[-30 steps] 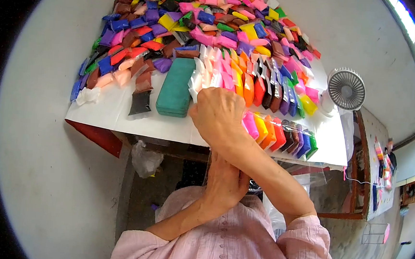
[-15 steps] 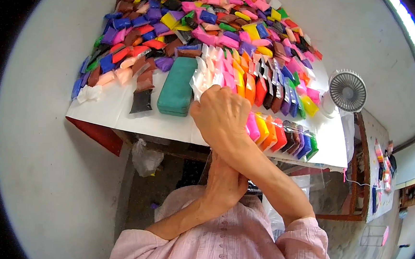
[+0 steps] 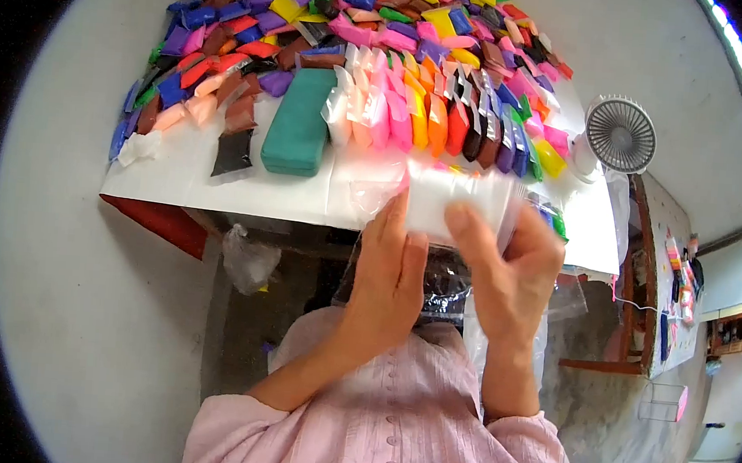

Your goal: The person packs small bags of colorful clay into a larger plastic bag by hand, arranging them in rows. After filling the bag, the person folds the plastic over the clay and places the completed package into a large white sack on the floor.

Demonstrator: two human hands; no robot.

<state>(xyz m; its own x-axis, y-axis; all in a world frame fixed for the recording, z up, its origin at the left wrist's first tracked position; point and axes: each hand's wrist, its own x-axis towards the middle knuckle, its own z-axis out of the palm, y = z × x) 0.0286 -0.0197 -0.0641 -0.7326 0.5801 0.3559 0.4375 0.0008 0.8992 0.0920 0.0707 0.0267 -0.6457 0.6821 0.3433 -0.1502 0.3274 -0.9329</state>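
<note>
In my right hand [image 3: 516, 272] is a white packet [image 3: 450, 204] in clear wrapping, gripped between thumb and fingers and blurred by motion. My left hand [image 3: 389, 276] is just left of it, with its fingers on a clear plastic bag [image 3: 371, 199] at the table's front edge. Behind the white packet, the bag's contents are mostly hidden; a green packet [image 3: 558, 226] shows at the right. Beyond my hands stands a row of upright soft packets, from a white packet [image 3: 338, 109] through pink packets [image 3: 399, 117] and a red packet [image 3: 457, 126] to blue and green ones.
A teal case [image 3: 299, 127] lies left of the row, with a black packet [image 3: 233, 153] beside it. Heaped multicoloured packets [image 3: 376, 30] cover the back of the white table [image 3: 210, 188]. A small fan [image 3: 618, 137] stands at the right. A crumpled plastic bag [image 3: 249, 259] hangs below the left edge.
My right hand has come back from the white end of the row, uncrossing from my left arm, and now holds a white packet over the bag. My left hand has risen to the table edge.
</note>
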